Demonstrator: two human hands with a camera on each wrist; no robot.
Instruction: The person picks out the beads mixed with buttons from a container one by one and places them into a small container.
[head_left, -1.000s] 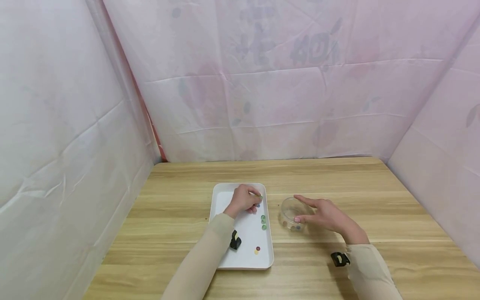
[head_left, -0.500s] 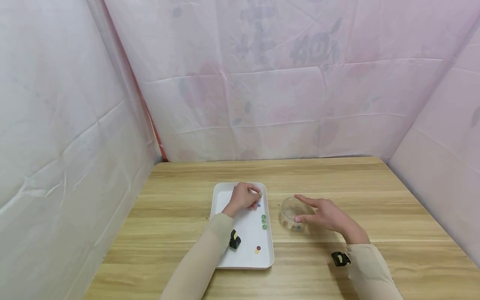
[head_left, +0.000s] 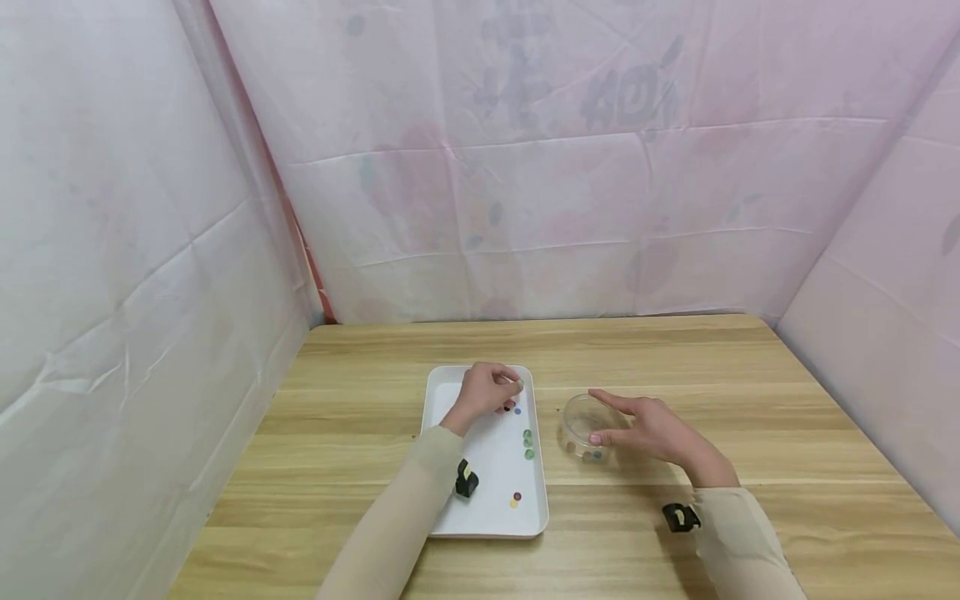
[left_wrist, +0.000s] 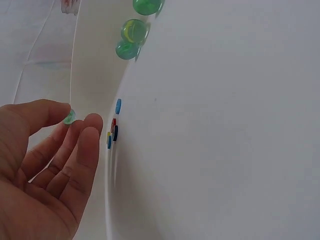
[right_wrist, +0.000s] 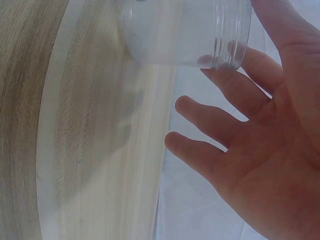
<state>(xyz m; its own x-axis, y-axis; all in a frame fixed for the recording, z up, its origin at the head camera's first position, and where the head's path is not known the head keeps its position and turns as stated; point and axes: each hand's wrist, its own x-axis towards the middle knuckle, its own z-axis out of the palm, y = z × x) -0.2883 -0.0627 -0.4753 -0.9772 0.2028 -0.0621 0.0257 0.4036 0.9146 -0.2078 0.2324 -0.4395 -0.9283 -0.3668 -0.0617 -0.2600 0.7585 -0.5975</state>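
Note:
My left hand (head_left: 486, 388) is over the far right part of a white tray (head_left: 480, 508). In the left wrist view its thumb and a finger pinch a green glass marble (left_wrist: 69, 116), off the tray floor. Below the fingertips lie small button-like discs: a blue disc (left_wrist: 118, 106), with red, dark and yellow-and-blue ones close together. More green marbles (left_wrist: 134, 31) sit in a row along the tray's right side. My right hand (head_left: 648, 427) holds a clear round jar (right_wrist: 175, 30) at its rim between thumb and fingers, the other fingers spread. The jar stands on the table.
Dark red and yellow discs (head_left: 515, 500) lie near the tray's front right corner. Several small round things (head_left: 587, 456) show inside the jar's base. A wooden table (head_left: 360, 400) carries everything, with pale cloth (head_left: 525, 217) hung behind and at both sides.
My left hand has drawn slightly up and to the left with the marble, uncovering more of the discs beneath it. My right hand and the jar keep their place.

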